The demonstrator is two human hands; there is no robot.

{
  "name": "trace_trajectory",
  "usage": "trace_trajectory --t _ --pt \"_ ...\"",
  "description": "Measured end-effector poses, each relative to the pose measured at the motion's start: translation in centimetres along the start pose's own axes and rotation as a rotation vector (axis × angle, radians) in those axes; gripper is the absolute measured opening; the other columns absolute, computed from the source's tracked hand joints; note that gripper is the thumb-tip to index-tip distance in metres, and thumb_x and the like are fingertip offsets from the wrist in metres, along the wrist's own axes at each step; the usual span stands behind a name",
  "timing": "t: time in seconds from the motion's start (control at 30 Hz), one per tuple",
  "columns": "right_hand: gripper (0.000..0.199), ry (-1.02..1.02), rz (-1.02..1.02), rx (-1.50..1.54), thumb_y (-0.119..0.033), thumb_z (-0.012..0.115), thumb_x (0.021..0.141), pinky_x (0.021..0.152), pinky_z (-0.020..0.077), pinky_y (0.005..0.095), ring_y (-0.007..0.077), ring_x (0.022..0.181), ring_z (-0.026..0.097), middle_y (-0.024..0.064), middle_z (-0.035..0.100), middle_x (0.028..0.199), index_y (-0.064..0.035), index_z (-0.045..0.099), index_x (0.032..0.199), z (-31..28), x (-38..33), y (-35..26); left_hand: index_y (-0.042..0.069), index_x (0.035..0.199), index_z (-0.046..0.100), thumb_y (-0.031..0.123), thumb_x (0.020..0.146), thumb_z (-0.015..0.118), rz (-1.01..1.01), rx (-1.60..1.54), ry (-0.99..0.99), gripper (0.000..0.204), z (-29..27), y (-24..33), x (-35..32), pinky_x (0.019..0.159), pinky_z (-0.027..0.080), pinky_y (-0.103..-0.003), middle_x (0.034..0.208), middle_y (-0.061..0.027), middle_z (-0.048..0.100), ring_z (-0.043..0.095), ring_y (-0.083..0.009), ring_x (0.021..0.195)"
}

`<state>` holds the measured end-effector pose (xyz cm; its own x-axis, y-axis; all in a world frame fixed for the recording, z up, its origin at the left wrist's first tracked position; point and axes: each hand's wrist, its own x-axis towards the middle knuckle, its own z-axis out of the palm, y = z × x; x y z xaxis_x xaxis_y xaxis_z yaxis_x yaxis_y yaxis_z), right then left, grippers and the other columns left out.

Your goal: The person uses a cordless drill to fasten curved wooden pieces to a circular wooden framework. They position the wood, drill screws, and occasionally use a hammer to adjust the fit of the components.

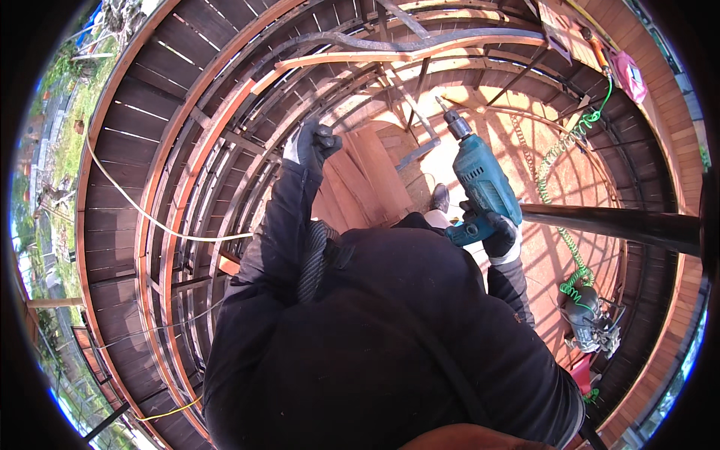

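Observation:
My right hand (501,237), in a dark and pale work glove, is wrapped round the handle of a teal power drill (486,180). The drill tilts forward and left, its black chuck and bit (450,118) pointing away from me. Farther left, my left hand (310,144) is raised in a grey and black glove, its fingers curled into a fist. Whatever it may hold is hidden inside the fingers. Below and beside that fist lie several reddish-brown wooden boards (367,169), apart from the drill.
Curved wooden ribs and dark planking (142,105) surround me. A dark post (615,225) juts in from the right. A green coiled hose (566,142) runs down to a grey machine (589,322) at lower right. A pink bag (630,76) hangs at the upper-right rim.

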<state>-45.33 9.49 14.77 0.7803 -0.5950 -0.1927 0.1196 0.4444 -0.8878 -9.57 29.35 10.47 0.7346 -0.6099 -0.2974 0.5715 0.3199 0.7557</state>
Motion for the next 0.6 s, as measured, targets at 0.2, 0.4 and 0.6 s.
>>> trace_trajectory --t 0.2,0.4,0.6 --pt "0.075 0.183 -0.034 0.056 -0.040 0.067 0.082 0.078 0.0564 0.0369 0.0283 0.092 0.066 0.0197 0.061 0.113 0.0053 0.039 0.135 -2.3 -2.5 -0.3 0.011 0.103 0.069 0.027 0.090 0.062 -0.138 0.582 -0.018 0.021 -9.1 -5.6 1.3 0.068 0.052 -0.026 0.096 -0.0015 0.067 0.063 -0.0119 0.088" --pt "0.072 0.226 -0.084 0.004 -0.039 0.070 0.084 0.079 0.0562 0.0369 0.0292 0.092 0.067 0.0220 0.063 0.111 0.0051 0.041 0.133 -6.6 -2.7 0.6 0.004 0.114 0.064 0.018 0.088 0.069 -0.257 0.509 -0.181 0.030 -3.2 -10.0 2.3 0.062 0.046 -0.022 0.085 -0.0012 0.064 0.060 -0.0099 0.073" --pt "0.072 0.192 -0.134 0.033 -0.006 0.071 0.075 0.085 0.0536 0.0367 0.0259 0.105 0.062 0.0195 0.059 0.122 0.0011 0.040 0.140 -3.9 1.8 -5.1 0.006 0.127 0.054 0.033 0.093 0.062 -0.503 0.304 -0.519 0.044 15.3 -11.4 1.7 0.091 0.050 -0.037 0.110 -0.0105 0.063 0.063 -0.0213 0.099"
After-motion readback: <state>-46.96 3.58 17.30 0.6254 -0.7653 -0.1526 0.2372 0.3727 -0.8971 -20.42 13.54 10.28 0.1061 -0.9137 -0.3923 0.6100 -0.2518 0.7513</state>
